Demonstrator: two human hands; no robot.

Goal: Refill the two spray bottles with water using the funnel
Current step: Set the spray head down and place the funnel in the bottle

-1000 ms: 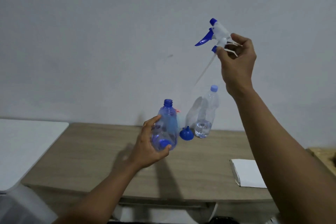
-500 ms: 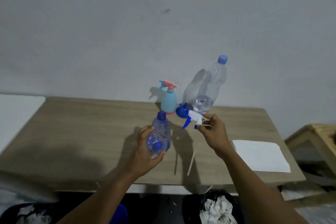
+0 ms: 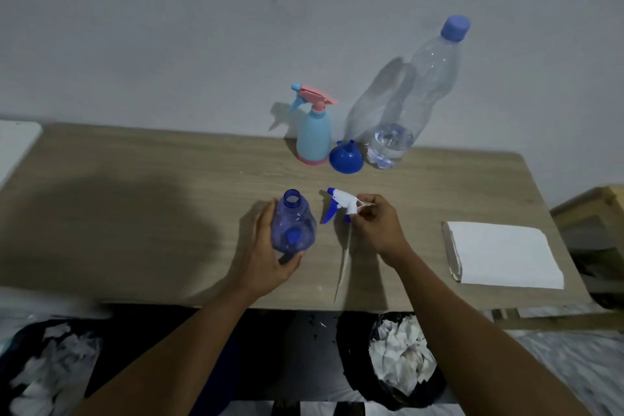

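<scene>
My left hand (image 3: 266,257) grips a clear blue spray bottle (image 3: 293,226) with its neck open, just above the wooden table (image 3: 152,213). My right hand (image 3: 378,223) holds the white and blue trigger sprayer head (image 3: 341,204) right of that bottle; its thin dip tube (image 3: 342,263) trails toward the table's front edge. At the back stand a light blue spray bottle with a pink trigger (image 3: 314,132), a blue funnel (image 3: 346,159) lying mouth down, and a tall clear water bottle (image 3: 412,101) with a blue cap and a little water in it.
A white folded paper pad (image 3: 503,253) lies at the table's right. Below the front edge sits a black bin with crumpled paper (image 3: 401,358). A wooden piece of furniture (image 3: 594,209) stands to the right, a white surface (image 3: 17,142) to the left. The wall is close behind.
My right hand has come down from high in the air with the sprayer head to table level beside the blue bottle. The view has tilted down, revealing the light blue spray bottle.
</scene>
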